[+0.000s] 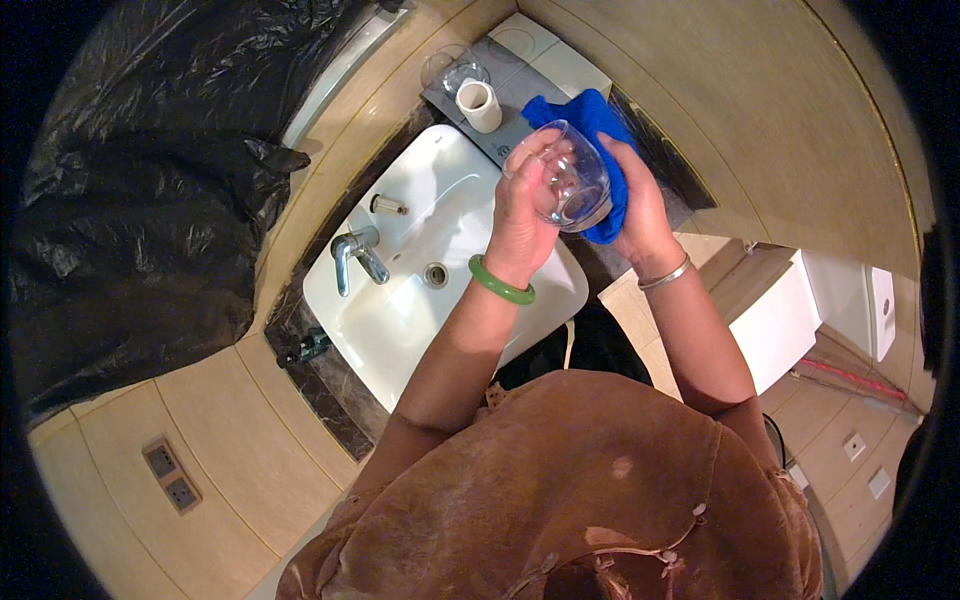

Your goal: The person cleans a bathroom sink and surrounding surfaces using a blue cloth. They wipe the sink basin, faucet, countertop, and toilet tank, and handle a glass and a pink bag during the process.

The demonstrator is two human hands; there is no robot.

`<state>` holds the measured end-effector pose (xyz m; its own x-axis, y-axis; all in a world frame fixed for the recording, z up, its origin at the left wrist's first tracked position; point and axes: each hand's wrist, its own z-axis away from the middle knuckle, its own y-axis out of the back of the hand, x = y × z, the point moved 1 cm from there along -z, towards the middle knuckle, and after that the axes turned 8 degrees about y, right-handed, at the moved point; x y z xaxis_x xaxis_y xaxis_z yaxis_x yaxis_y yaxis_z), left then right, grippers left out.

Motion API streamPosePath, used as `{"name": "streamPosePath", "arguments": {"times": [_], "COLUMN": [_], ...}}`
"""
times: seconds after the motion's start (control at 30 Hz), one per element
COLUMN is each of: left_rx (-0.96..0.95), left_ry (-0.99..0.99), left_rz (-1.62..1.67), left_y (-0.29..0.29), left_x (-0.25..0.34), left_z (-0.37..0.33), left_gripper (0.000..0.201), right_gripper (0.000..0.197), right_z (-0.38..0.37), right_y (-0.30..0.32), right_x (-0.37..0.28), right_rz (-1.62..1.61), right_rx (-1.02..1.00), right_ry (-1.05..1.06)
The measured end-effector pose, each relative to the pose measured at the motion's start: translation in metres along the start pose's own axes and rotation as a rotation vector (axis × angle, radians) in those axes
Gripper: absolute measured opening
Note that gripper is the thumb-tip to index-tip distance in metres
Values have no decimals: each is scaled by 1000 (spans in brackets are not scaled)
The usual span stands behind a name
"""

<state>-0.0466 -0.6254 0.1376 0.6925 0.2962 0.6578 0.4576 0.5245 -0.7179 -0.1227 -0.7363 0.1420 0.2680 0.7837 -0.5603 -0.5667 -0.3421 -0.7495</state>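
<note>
Panelled cream walls [235, 450] were seen around a corner washroom, with black plastic sheeting [150, 210] hung at ten o'clock and a double socket [172, 475] fixed at eight. Left of centre, a white sink [360, 330] was set into a dark marbled surround [345, 405]; a chrome tap [358, 258] was mounted on its rim at about ten o'clock, and a round drain [435, 275] was exposed in its basin. At twelve o'clock, a white cup [480, 107] and clear glassware [463, 72] were stood on a grey worktop [512, 115], and a pale box [550, 55] was placed slightly clockwise of them. Toward one o'clock, above the sink's edge, a clear drinking glass [570, 180] was held up between both hands, tilted, its base pointed toward five o'clock. It was gripped by the left hand [522, 225], which was curled about the side at nine o'clock, some fingers seen through the clear wall. By the right hand [638, 205], partly closed, a blue cloth [612, 180] was pressed along the glass's three o'clock side; the fingertips were hidden by the fabric. A green bangle [500, 282] was worn on the left wrist and a silver one [667, 272] on the right. Brown clothing [560, 480] was spread across six o'clock.
</note>
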Motion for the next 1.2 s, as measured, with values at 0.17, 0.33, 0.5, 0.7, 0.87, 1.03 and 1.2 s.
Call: {"name": "streamPosePath", "arguments": {"times": [0.17, 0.33, 0.5, 0.7, 0.87, 1.03, 1.2], "left_rx": [-20, 226, 182, 172, 375, 328, 153], "left_ry": [-158, -54, -50, -67, -212, -169, -230], "left_rz": [-424, -262, -142, -314, -147, -112, -309], "left_y": [3, -21, -19, -17, -14, -9, -13], "left_x": [0, -9, -7, -15, -22, -25, -18], "left_z": [-13, -15, -18, -14, -23, -20, -14], "left_gripper": [60, 64, 55, 54, 49, 49, 56], "right_gripper": [37, 36, 28, 26, 39, 29, 30], "right_z": [1, -5, 14, -10, 18, 9, -12], "right_y": [10, 11, -15, 8, 1, -14, 12], "right_x": [-5, -14, -5, -19, 19, -8, -13], "right_rz": [-222, 138, 819, 179, 503, 866, 12], "right_rx": [-95, 209, 55, 89, 239, 56, 50], "right_ry": [-68, 331, 935, 170, 488, 604, -108]}}
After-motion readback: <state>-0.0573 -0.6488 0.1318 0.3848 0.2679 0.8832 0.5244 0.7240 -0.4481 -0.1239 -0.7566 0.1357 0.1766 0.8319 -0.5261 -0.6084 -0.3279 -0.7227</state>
